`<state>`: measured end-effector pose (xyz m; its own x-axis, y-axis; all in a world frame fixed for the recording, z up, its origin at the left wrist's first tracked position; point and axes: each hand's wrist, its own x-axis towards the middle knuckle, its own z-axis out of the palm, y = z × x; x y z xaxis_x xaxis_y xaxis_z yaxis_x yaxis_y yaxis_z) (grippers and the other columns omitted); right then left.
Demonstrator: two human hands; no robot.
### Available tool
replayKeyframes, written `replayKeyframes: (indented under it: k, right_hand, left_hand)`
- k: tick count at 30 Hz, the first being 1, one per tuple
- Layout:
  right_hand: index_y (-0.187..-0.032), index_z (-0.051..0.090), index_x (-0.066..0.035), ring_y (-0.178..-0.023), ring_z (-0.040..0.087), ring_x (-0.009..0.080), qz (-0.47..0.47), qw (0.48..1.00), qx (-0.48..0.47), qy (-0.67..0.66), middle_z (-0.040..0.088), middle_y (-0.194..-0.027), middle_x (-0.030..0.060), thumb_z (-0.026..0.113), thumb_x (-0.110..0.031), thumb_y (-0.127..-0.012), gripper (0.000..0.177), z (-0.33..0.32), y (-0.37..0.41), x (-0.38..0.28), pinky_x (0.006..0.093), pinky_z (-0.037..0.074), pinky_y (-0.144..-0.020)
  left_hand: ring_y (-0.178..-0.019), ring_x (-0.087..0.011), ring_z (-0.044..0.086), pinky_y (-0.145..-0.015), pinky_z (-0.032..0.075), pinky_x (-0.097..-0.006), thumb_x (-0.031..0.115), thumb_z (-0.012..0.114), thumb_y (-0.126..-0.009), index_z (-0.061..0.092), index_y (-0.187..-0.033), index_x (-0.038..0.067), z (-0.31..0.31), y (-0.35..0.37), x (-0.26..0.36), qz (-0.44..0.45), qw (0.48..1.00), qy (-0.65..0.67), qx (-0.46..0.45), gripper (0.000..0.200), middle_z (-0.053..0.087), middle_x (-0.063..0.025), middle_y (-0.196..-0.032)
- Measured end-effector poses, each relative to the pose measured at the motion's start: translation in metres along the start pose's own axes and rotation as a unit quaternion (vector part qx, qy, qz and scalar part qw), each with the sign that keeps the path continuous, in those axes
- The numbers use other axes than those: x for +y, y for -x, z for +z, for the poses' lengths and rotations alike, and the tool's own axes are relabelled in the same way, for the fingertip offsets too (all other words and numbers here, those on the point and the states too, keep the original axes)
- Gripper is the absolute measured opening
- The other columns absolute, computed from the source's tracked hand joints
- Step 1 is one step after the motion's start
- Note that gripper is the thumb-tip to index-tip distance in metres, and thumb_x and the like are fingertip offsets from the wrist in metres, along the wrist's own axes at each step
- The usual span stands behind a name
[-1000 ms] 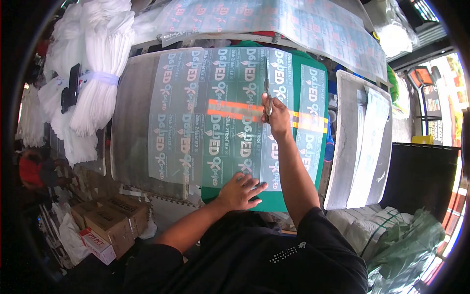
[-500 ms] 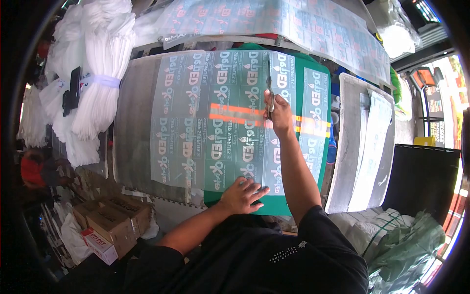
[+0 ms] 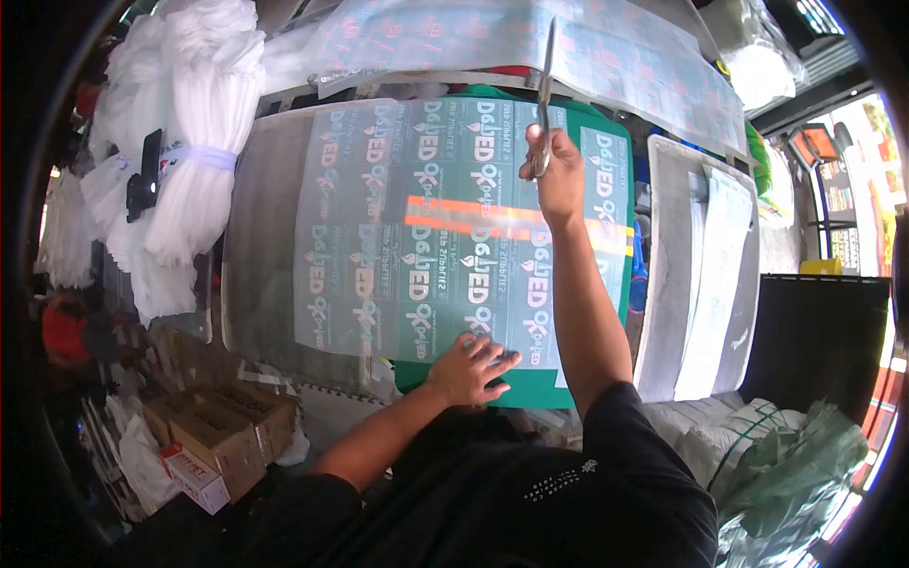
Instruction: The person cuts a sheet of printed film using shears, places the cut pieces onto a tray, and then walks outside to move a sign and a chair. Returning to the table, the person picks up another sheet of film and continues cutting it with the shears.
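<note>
A clear film sheet [image 3: 365, 251] printed with rows of white "DepED OK" lettering covers a green mat [image 3: 530, 390]. My right hand [image 3: 557, 166] grips a pair of metal scissors [image 3: 546, 90], whose blades point away from me past the film's far edge. On the film's near edge rests my left hand [image 3: 469, 369], fingers spread, holding nothing. To the right of the sheet, partly behind my right forearm, is a separate strip [image 3: 603, 175] of the same film. An orange band [image 3: 450, 216] crosses the middle of the sheet.
Bundled white material [image 3: 194, 123] hangs at the left. Another printed film [image 3: 473, 43] spreads along the back. White strips [image 3: 712, 275] lie on a grey board [image 3: 653, 275] at the right. Cardboard boxes [image 3: 213, 431] sit at lower left, green-wrapped sacks [image 3: 791, 464] at lower right.
My right hand has moved away from me and slightly right, carrying the scissors from over the film to beyond its far edge. My left hand stays nearly in place.
</note>
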<state>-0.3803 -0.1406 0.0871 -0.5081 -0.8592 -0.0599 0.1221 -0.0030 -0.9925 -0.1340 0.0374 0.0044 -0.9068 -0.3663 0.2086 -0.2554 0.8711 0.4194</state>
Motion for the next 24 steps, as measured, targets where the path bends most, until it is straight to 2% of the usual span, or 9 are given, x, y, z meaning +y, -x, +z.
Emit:
replayKeyframes:
  k: [3,5,6,7,9,13,17,21,24]
  right_hand:
    - [-0.086,0.057,-0.002,-0.058,0.058,0.01,-0.088,0.996,0.007,0.004,0.058,-0.065,0.0043,0.068,-0.035,-0.09,0.035,-0.022,0.055,-0.039,0.0259,0.045,-0.053]
    - [-0.088,0.059,-0.002,-0.059,0.058,0.0107,-0.079,0.995,0.006,0.063,0.06,-0.068,0.0033,0.069,-0.031,-0.09,0.031,-0.044,0.093,-0.033,0.0249,0.045,-0.054]
    - [-0.089,0.06,-0.001,-0.059,0.058,0.0104,-0.112,0.991,0.005,0.074,0.06,-0.068,0.0027,0.069,-0.028,-0.089,0.029,-0.058,0.115,-0.022,0.025,0.045,-0.054]
    - [-0.09,0.061,0.0,-0.06,0.058,0.01,-0.144,0.986,0.007,0.087,0.061,-0.069,0.0021,0.07,-0.026,-0.089,0.027,-0.075,0.139,-0.007,0.025,0.046,-0.055]
    - [-0.091,0.062,0.002,-0.062,0.058,0.0092,-0.076,0.994,-0.002,0.085,0.061,-0.068,0.0018,0.072,-0.021,-0.087,0.025,-0.114,0.192,0.011,0.0255,0.047,-0.056]
    - [-0.089,0.063,0.002,-0.06,0.054,0.0067,0.093,0.979,0.135,0.12,0.061,-0.067,0.0021,0.074,-0.023,-0.086,0.027,-0.17,0.292,0.035,0.0241,0.043,-0.054]
    - [-0.088,0.063,0.001,-0.059,0.051,0.0052,0.122,0.952,0.211,0.187,0.06,-0.067,0.0002,0.074,-0.024,-0.086,0.027,-0.209,0.366,0.024,0.0234,0.041,-0.053]
    - [-0.086,0.063,-0.001,-0.059,0.048,0.0043,0.122,0.953,0.256,0.109,0.055,-0.067,-0.0038,0.074,-0.025,-0.086,0.027,-0.23,0.405,0.025,0.0226,0.038,-0.052]
    - [-0.083,0.06,-0.004,-0.057,0.049,0.0035,0.104,0.955,0.263,0.087,0.053,-0.064,-0.0036,0.072,-0.026,-0.088,0.025,-0.234,0.421,0.021,0.0225,0.039,-0.05]
  left_hand:
    - [-0.104,-0.0265,0.051,-0.093,0.04,-0.0489,0.046,0.067,-0.079,0.059,-0.127,0.02,0.004,0.002,0.0,0.008,1.0,0.005,-0.001,0.055,0.052,-0.0071,-0.111]
    - [-0.116,-0.0308,0.049,-0.1,0.037,-0.0543,0.046,0.067,-0.08,0.057,-0.128,0.019,0.001,0.002,0.002,0.014,1.0,-0.022,0.017,0.056,0.051,-0.0104,-0.124]
    - [-0.128,-0.0347,0.043,-0.106,0.031,-0.0593,0.046,0.066,-0.08,0.055,-0.13,0.018,-0.001,0.001,0.004,0.01,1.0,-0.011,-0.004,0.058,0.048,-0.0131,-0.134]
    - [-0.128,-0.0347,0.043,-0.106,0.031,-0.0593,0.046,0.066,-0.08,0.055,-0.13,0.018,-0.002,0.002,0.004,0.023,1.0,-0.013,-0.001,0.058,0.048,-0.0131,-0.134]
    - [-0.134,-0.0348,0.037,-0.111,0.023,-0.0602,0.05,0.065,-0.081,0.053,-0.132,0.015,0.002,0.0,0.006,0.006,0.999,-0.003,-0.04,0.063,0.047,-0.0137,-0.136]
    - [-0.135,-0.0355,0.036,-0.113,0.018,-0.0597,0.053,0.061,-0.085,0.05,-0.134,0.011,0.001,-0.03,0.032,-0.068,0.998,0.005,-0.007,0.065,0.046,-0.0144,-0.14]
    - [-0.134,-0.0357,0.039,-0.112,0.02,-0.058,0.042,0.057,-0.093,0.05,-0.136,0.007,0.028,-0.041,0.029,-0.074,0.995,-0.064,0.029,0.056,0.044,-0.0154,-0.144]
    - [-0.127,-0.0337,0.049,-0.108,0.026,-0.0577,0.026,0.057,-0.094,0.05,-0.136,0.008,0.043,-0.05,0.032,-0.18,0.966,0.072,0.17,0.045,0.055,-0.0133,-0.134]
    - [-0.127,-0.0346,0.048,-0.108,0.027,-0.0568,0.026,0.056,-0.095,0.05,-0.136,0.008,0.044,-0.066,0.055,-0.128,0.969,0.086,0.195,0.045,0.054,-0.0141,-0.135]
